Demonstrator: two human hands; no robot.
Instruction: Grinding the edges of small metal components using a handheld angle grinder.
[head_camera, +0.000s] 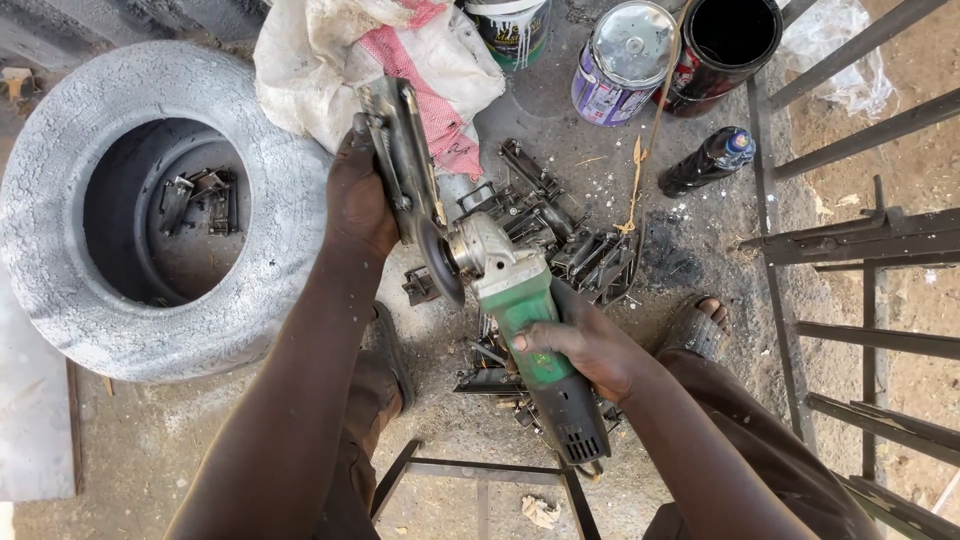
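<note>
Two hands busy here: the left hand (358, 195) is wrapped tight around a flat grey metal latch piece (403, 160), holding it up on a slant over the ground, while the right hand (583, 345) is closed around the body of a green and black angle grinder (525, 335). The grinder's dark disc (440, 262) sits right at the lower end of the latch piece, touching it or as good as, can't quite tell. Straight underneath, on the dusty concrete floor (690, 250), there's a pile of dark metal latch parts (560, 245) all jumbled together. Off to the left is a big grey painted tyre (60, 200) lying flat, with a few more small metal bits (200, 198) down in its hole. Behind the left hand a crumpled white and red sack (400, 50) is slumped on the floor. Along the top edge there's a purple paint tin with a silver lid (622, 60), an open black tin (725, 45) just beside it, and a dark plastic bottle with a blue cap (708, 160) lying on its side near them. Grey metal bars of a gate frame (870, 240) run down the right side, and a sandalled foot (700, 325) pokes out near the pile.
</note>
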